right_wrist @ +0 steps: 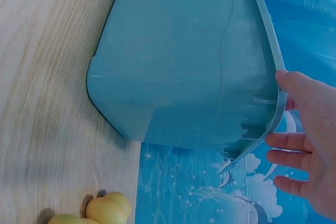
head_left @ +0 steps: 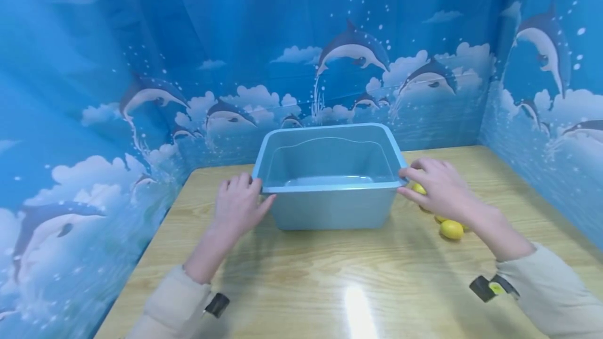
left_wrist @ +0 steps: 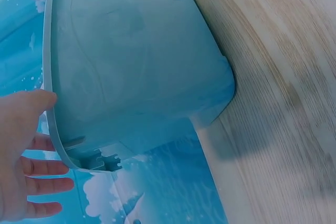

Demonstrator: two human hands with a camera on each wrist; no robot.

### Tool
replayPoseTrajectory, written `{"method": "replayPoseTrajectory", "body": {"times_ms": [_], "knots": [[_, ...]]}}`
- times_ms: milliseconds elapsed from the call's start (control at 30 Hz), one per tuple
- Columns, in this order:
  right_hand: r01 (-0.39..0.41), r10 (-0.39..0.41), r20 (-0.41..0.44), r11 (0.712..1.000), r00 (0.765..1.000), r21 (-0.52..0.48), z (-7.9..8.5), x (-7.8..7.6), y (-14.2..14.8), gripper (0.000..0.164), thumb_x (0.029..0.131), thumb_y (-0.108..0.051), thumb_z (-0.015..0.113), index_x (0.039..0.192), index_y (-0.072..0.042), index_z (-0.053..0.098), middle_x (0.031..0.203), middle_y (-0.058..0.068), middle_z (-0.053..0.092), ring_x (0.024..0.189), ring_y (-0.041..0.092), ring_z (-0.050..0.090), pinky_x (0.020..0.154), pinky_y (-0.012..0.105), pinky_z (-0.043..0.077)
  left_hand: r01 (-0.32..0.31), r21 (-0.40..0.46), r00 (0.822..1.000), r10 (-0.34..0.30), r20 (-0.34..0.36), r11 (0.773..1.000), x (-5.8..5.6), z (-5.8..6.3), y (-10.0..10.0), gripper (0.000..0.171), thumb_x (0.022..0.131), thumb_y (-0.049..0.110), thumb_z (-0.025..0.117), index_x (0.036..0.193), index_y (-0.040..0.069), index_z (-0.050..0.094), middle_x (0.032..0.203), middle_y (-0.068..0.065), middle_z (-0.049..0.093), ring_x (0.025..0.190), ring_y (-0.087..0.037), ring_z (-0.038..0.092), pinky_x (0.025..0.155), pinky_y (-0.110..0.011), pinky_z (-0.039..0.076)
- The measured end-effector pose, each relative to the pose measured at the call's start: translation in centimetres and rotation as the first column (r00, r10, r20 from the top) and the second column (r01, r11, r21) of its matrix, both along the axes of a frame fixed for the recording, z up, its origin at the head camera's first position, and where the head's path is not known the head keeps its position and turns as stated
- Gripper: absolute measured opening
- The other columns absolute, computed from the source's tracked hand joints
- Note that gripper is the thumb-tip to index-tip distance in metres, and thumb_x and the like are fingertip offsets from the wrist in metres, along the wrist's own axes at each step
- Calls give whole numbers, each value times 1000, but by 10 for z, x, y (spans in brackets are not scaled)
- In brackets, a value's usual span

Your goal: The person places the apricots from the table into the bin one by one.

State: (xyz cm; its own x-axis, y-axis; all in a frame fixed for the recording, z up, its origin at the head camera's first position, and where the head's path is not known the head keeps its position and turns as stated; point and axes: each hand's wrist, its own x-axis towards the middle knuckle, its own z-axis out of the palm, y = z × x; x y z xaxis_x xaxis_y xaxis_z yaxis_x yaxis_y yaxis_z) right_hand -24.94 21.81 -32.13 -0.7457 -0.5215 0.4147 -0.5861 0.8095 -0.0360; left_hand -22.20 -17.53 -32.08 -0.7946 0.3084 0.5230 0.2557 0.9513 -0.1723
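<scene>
A blue plastic storage bin (head_left: 330, 208) stands on the wooden table with its opening facing up, and nothing shows inside it. At its near left corner my left hand (head_left: 239, 202) pinches the rim; the left wrist view shows that thumb on the rim and the other fingers spread beside the bin's end. My right hand (head_left: 438, 187) pinches the near right corner of the rim, thumb on the near side. Several yellow lemons (head_left: 451, 229) lie on the table below the right hand, partly hidden by it. The right wrist view also shows lemons (right_wrist: 107, 209).
The wooden table (head_left: 301, 271) runs out around the bin, with a bright reflection near its front. A blue curtain (head_left: 264, 25) printed with dolphins and clouds hangs behind the table and on both sides. Dark bands (head_left: 218, 305) are on the sleeves.
</scene>
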Motion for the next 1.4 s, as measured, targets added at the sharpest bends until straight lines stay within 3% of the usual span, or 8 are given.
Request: {"method": "replayPoseTrajectory", "body": {"times_ms": [300, 500, 1133, 1400], "knots": [[22, -22, 2, 1000, 1000, 11, 4, 5, 12, 34, 85, -30, 67, 111, -9, 64, 105, 16, 57, 98, 37, 51, 82, 55, 40, 48, -37, 997, -50, -56, 998, 6, 2, 8, 38, 79, 45, 69, 81, 7, 63, 80, -11, 58, 74, -30, 56, 70, -45, 48], [14, -14, -14, 1000, 1000, 15, 5, 9, 20, 35, 85, -31, 67, 111, -9, 64, 103, 15, 58, 95, 36, 53, 78, 54, 41, 93, -53, 990, -98, -104, 994, 9, 2, 13, 37, 78, 44, 70, 80, 7, 63, 77, -11, 58, 72, -28, 56, 69, -43, 49], [-18, 18, -32, 1000, 999, -2, -2, 24, 34, 32, 84, -28, 68, 109, -9, 64, 102, 13, 58, 95, 34, 52, 78, 54, 41, 135, -80, 986, -142, -88, 988, 26, 6, 23, 37, 78, 45, 70, 75, 10, 60, 72, -8, 53, 74, -27, 56, 76, -45, 48], [-68, 66, -107, 997, 992, -19, -6, 29, 34, 31, 77, -23, 73, 104, -9, 65, 96, 10, 59, 89, 30, 53, 72, 49, 44, 144, -69, 983, -151, -105, 987, 30, 5, 23, 38, 76, 46, 72, 74, 9, 62, 73, -9, 55, 74, -28, 57, 77, -48, 49]]}}
